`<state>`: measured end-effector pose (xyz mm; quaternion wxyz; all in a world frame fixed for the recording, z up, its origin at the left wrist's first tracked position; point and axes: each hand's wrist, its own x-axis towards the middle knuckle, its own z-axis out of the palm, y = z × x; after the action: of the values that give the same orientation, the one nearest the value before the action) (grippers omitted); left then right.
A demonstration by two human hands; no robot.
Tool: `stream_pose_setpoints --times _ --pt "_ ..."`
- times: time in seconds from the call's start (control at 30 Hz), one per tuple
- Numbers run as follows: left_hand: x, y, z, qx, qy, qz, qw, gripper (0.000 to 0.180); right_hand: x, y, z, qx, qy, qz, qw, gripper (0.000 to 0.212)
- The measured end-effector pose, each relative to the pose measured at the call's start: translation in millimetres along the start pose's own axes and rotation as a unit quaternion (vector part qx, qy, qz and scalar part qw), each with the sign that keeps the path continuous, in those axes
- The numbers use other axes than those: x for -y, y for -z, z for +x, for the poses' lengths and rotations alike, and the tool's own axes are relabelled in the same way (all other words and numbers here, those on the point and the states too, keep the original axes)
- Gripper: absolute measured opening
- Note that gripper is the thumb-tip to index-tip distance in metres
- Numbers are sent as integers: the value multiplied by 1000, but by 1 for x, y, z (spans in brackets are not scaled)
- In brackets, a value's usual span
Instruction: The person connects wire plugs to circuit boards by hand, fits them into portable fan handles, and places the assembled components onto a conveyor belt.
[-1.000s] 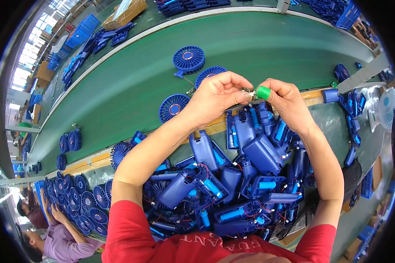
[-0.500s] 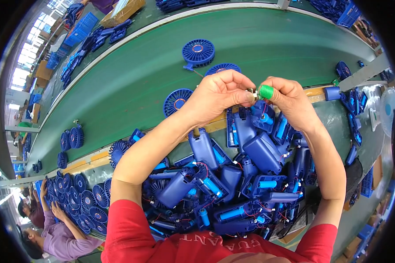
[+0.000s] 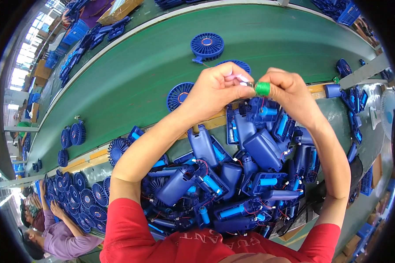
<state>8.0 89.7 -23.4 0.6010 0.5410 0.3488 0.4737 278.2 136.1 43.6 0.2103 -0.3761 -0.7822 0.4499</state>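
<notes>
My left hand (image 3: 217,90) pinches a small light-coloured part with a metallic end (image 3: 249,84) between thumb and fingertips. Close against it is my right hand (image 3: 292,94), thumb and fingers pressed together; what they grip is hidden. Green tape (image 3: 262,88) wraps the right thumb. Below the right hand, a thin red wire (image 3: 263,104) hangs toward an open blue fan handle with a light-blue battery cell (image 3: 267,112). Many such handles (image 3: 177,187) lie heaped between my forearms, several with battery cells, red wires and small white plugs.
A green conveyor belt (image 3: 131,87) runs beyond my hands, carrying round blue fan heads (image 3: 207,46). A wooden strip (image 3: 217,122) edges it. More fan heads (image 3: 87,199) are piled at left, near people in purple (image 3: 68,241). A metal bar (image 3: 365,75) crosses at right.
My hands have drawn closer together, and the left-hand part now meets the right fingertips. The fan heads on the belt beyond have shifted slightly right.
</notes>
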Motion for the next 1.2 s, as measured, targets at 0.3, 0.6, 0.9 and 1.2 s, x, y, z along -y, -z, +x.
stream_pose_setpoints --times 0.3,0.6,0.9,1.2 --pt "43 35 20 -68 -49 615 784 57 -88 70 38 -285 80 -344 891 29" --pt "43 58 33 -44 -111 678 725 54 -54 -22 -9 -6 105 -279 955 25" --pt "46 48 51 61 -74 531 842 33 -58 31 -37 -58 1 252 966 33" --pt "-5 23 7 65 134 -218 964 45 -35 -13 -28 -30 -43 86 995 29"
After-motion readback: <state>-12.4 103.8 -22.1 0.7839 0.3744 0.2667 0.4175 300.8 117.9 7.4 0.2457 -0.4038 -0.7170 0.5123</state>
